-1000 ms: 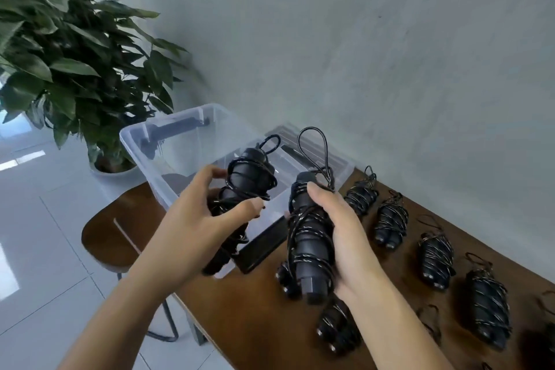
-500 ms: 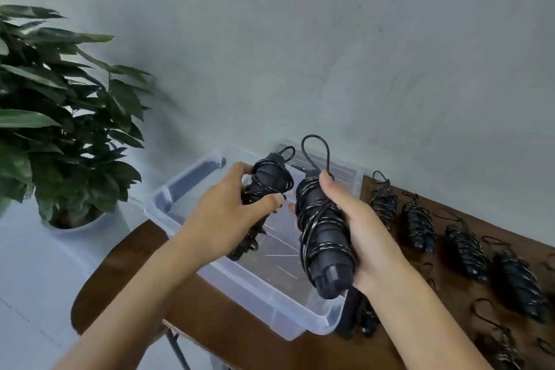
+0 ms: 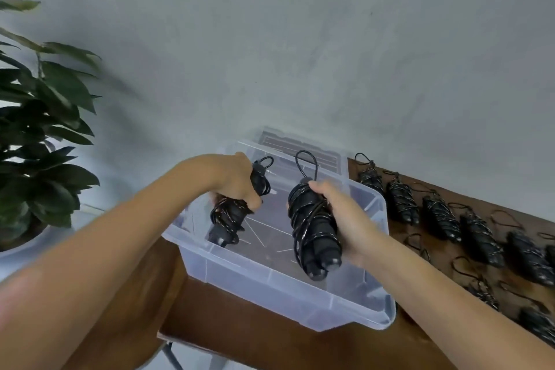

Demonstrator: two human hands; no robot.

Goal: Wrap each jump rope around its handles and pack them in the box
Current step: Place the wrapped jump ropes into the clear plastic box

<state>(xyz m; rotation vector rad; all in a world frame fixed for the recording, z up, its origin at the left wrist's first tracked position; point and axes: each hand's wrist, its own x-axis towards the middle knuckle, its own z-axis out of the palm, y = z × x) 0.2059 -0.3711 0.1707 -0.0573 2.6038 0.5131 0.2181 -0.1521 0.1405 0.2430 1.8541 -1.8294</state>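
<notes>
The brown wooden table [image 3: 255, 336] carries a clear plastic box [image 3: 270, 282] and wrapped jump ropes [image 3: 477, 234] beside it.

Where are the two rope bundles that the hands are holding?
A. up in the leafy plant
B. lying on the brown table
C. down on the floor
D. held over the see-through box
D: the left hand and the right hand each grip a wrapped jump rope, the left bundle and the right bundle, over the open clear plastic box.
</notes>
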